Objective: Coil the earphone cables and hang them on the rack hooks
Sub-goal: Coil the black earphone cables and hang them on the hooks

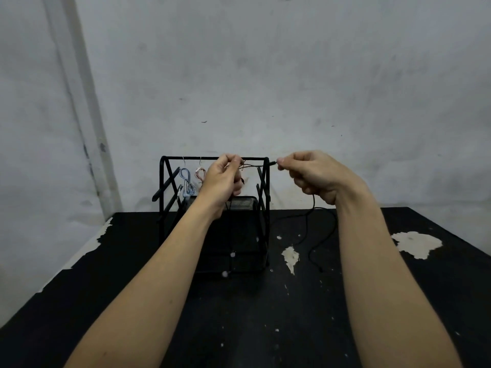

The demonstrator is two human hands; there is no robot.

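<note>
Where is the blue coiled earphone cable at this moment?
In the head view, the blue coiled cable hangs from the rack's top bar at its left end, beside the pink coil.

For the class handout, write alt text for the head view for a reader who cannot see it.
Two bare hands stretch a black earphone cable in front of a black wire rack: the left hand pinches one part, the right hand pinches its plug end. A blue coil and a pink coil already hang on hooks.
</note>
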